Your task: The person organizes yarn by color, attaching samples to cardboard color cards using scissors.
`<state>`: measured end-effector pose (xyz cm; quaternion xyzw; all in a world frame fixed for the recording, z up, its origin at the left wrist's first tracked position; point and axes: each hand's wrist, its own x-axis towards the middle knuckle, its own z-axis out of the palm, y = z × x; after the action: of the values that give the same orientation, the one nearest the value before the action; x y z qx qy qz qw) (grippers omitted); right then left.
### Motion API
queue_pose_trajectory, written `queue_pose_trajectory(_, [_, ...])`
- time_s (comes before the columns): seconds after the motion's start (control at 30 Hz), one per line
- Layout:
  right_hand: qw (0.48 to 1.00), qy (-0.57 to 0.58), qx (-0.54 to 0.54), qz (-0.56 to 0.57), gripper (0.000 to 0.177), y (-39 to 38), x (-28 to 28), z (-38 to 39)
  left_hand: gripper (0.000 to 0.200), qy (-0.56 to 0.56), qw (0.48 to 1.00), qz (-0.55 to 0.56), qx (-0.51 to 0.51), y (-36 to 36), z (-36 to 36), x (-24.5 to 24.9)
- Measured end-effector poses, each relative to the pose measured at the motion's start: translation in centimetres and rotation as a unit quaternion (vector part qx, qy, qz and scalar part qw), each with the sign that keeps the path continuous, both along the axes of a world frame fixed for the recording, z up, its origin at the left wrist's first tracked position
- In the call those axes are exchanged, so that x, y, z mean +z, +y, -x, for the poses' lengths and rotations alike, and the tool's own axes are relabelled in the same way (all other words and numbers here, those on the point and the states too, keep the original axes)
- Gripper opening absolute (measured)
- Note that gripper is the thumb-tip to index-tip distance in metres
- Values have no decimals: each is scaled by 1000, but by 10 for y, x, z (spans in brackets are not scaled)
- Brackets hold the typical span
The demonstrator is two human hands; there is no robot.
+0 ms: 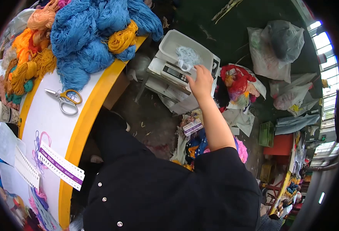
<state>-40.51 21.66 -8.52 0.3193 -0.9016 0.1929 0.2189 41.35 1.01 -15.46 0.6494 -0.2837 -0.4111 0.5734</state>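
Observation:
My right hand (201, 81) is over the near edge of a digital scale (174, 73), its fingers apart and nothing visible in them. The fingertips are beside the rim of a white plastic tray (170, 40) on top of the scale. In the tray lies a small bundle of pale blue yarn (187, 57), partly hanging over the rim near the display. My left hand is out of view.
On the yellow-edged white table (88, 104) at left lie blue yarn skeins (75, 30), a mustard skein (122, 37), scissors (67, 101) and punched cards (59, 165). Plastic bags (271, 65), colourful yarn (238, 82) and a green crate (266, 134) are at right.

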Motion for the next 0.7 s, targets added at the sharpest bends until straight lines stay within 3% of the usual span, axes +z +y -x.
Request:
queue_pose_trajectory(0.07, [999,45,-5,-28,47,1,3,-2,73,-4,1000,1,2,-1,-2,-2])
queue_pose_trajectory(0.47, [999,32,-19,-35,36,-10,-11,5,86,-31,999,13,16,8,-24,-5])
queue_pose_trajectory(0.7, [998,37,-3,-43,36,-17,-9,4,94,-111,994,17,19,19,-56,-11])
